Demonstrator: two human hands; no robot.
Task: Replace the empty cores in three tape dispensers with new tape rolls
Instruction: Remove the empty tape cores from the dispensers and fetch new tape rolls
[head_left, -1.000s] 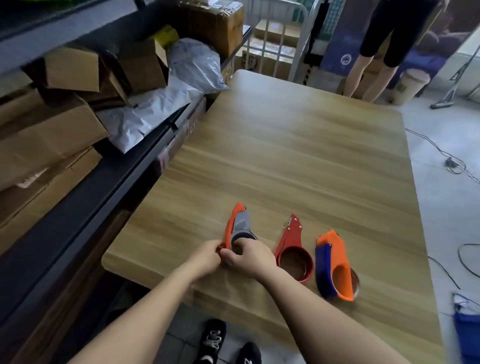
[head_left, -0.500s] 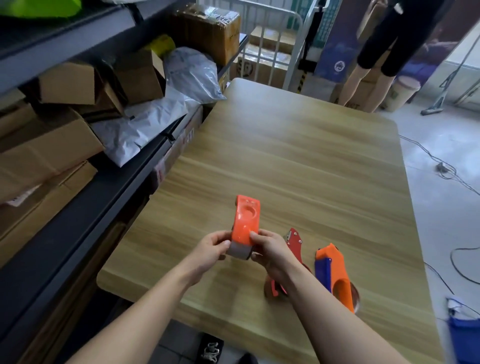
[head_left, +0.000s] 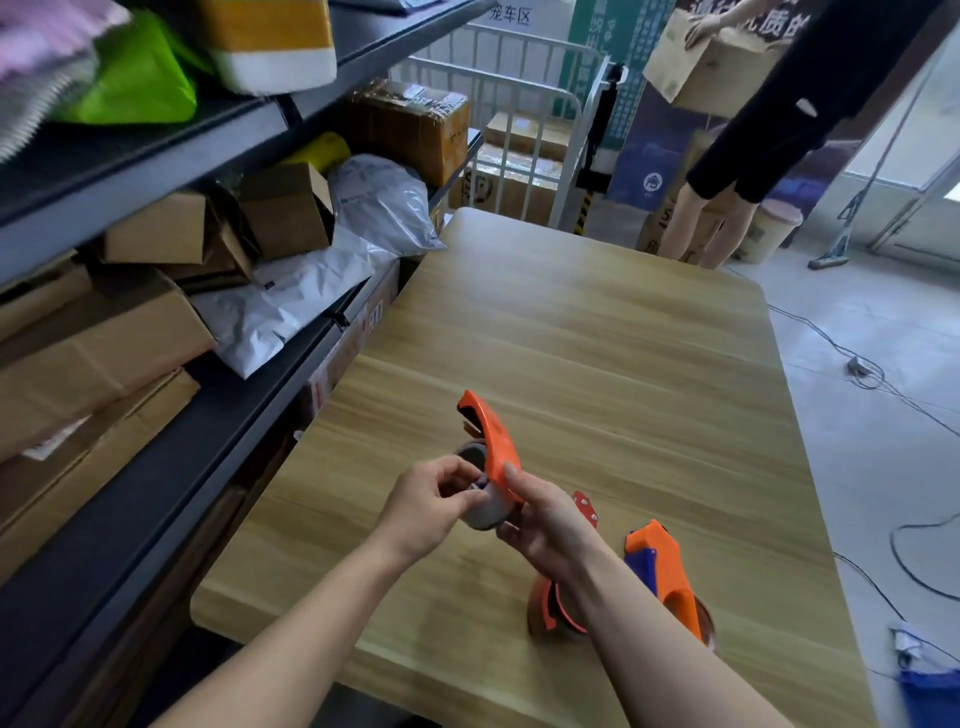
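Both forearms reach in from the bottom edge and meet just below the centre of the frame, above the near part of the wooden table (head_left: 571, 338). The right hand (head_left: 545, 525) grips an orange tape dispenser (head_left: 493, 441) clear of the tabletop, thumb laid along the orange shell and the other fingers curled under its lower end, so that the nose of the dispenser tilts up and away to the left. The left hand (head_left: 436, 506) comes in from the left with its wrist bent and its fingers curled, thumb and fingertips pinching the grey core (head_left: 485, 514) that sits in the dispenser's round housing. On the table, partly hidden behind the right forearm, lies a red tape dispenser (head_left: 550, 608), and just to its right lies an orange and blue tape dispenser (head_left: 660, 566), near the table's lower right edge. Along the left of the frame runs a dark metal shelf (head_left: 156, 156) loaded with cardboard boxes (head_left: 93, 338) and white plastic mailer bags (head_left: 291, 306). In the upper right a standing person in black holds a cardboard carton (head_left: 711, 67)
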